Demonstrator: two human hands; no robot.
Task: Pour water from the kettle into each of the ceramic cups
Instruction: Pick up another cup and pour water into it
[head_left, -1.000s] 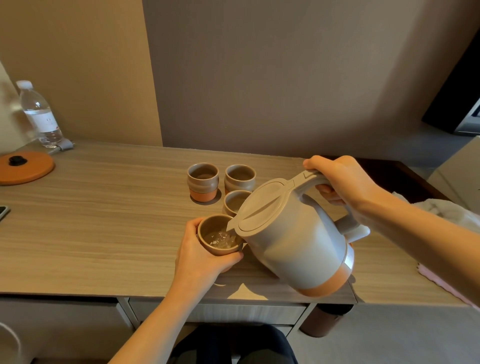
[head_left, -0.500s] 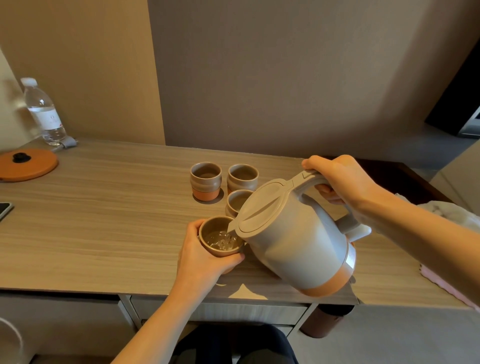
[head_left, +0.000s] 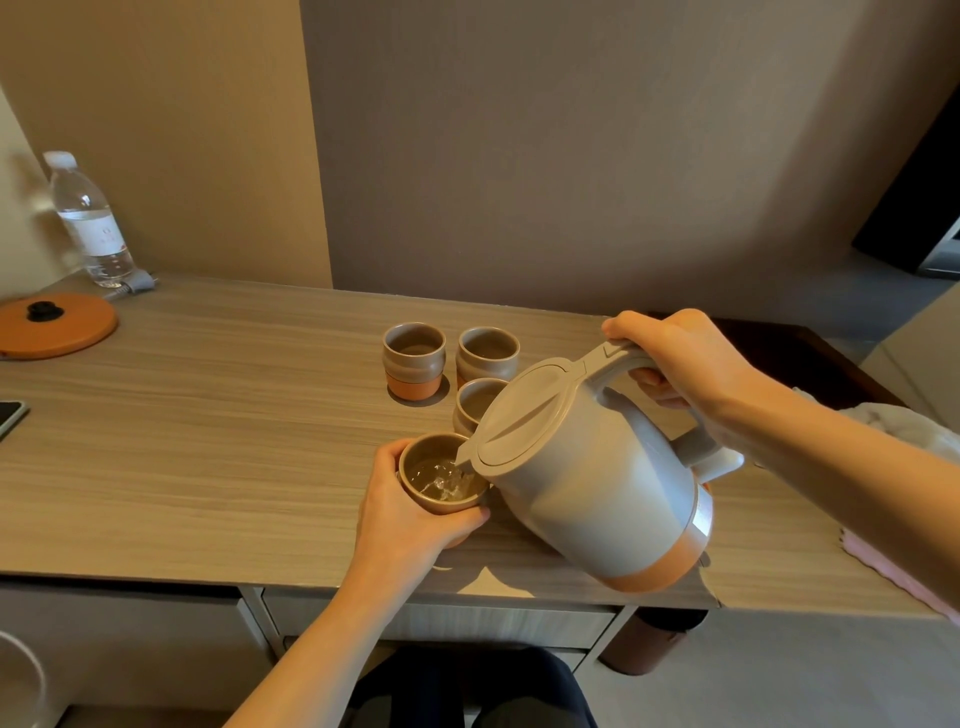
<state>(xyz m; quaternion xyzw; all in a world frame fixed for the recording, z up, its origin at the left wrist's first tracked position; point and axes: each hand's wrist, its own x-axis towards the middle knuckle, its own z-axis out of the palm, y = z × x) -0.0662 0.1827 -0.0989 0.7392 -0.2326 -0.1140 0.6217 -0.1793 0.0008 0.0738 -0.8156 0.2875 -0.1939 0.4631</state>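
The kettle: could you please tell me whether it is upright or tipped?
Tipped. The kettle leans toward the cup, spout over its rim; the right hand holds its handle.

Open stretch of tabletop (head_left: 208, 457) left of the back cups (head_left: 414, 358). Tilted kettle (head_left: 587, 483) blocking the right side, spout over the near cup (head_left: 441, 480). Bottle (head_left: 88, 218) and orange disc (head_left: 52, 325) at far left.

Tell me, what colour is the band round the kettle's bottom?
Orange; the kettle itself is grey. Head view.
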